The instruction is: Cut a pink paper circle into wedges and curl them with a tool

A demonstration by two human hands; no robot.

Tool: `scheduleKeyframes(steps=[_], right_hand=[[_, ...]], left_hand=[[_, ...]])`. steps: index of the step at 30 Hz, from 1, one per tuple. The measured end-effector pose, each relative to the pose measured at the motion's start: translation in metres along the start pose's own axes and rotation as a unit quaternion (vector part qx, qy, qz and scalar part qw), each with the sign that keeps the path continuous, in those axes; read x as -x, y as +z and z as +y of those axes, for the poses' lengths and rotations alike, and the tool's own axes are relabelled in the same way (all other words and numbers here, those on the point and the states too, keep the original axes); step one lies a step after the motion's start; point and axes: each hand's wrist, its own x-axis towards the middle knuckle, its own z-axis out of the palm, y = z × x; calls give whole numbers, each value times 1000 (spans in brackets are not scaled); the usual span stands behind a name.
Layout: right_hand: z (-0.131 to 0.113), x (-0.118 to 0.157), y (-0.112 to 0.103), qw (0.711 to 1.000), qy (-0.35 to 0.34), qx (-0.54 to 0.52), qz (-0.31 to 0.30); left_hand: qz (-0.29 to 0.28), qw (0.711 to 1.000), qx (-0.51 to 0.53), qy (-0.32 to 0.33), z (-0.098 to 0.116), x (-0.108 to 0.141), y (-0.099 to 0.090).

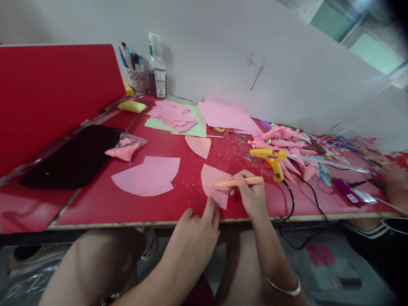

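Observation:
My right hand [251, 193] is closed around a light orange marker [247, 182], its tip down on a pink paper piece [208, 175]. Faint orange lines show on that fan-shaped piece. The fingertips of my left hand [200, 225] rest on its lower edge, fingers stretched out. Just behind lies a smaller wedge of paper [200, 144] with an orange tint. To the left, overlapping pink paper pieces [146, 176] lie flat. A yellow glue gun [270, 159] rests to the right of the paper, beyond my right hand.
A black tablet-like slab [73, 157] and a bag of pink stuff [126, 146] lie left. Paper scraps [174, 114], pink sheets [226, 112], a bottle [157, 72] and a pen cup [136, 78] line the back. Pink cones [283, 136], a cord and another person's arm [395, 182] are right.

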Motion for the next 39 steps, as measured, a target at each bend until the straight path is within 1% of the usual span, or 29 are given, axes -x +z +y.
scheduleKeyframes(steps=[2, 4, 7, 13, 17, 22, 27, 30, 34, 37, 39], right_hand=[[-2, 2, 6, 999, 19, -11, -49], [-3, 3, 10, 997, 31, -18, -65], [-3, 3, 11, 997, 39, -17, -66], [-5, 2, 9, 997, 33, 0, -63], [-3, 0, 5, 998, 38, 8, -56], [5, -4, -8, 998, 37, 39, -12], [12, -10, -18, 998, 38, 40, 35], [16, -13, -22, 995, 25, 63, 78], [18, -15, -25, 982, -8, 109, 155], [17, -14, -23, 978, -17, 77, 193], [16, -12, -21, 983, -17, 25, 181]], left_hand=[[1, 1000, -3, 5, 1, 0, 0], [0, 1000, -5, 6, 1, 0, 0], [0, 1000, -8, 2, 0, -1, 0], [8, 1000, -11, 2, 1, 1, 1], [3, 1000, -3, -1, 0, 1, 0], [-3, 1000, 11, -5, -1, -1, -1], [1, 1000, 9, -4, 0, -1, -1], [5, 1000, 5, -1, 0, -1, -1], [11, 1000, 3, 2, 0, -1, 1], [18, 1000, -3, -1, 1, 0, 4], [21, 1000, -9, -2, 2, 0, 6]])
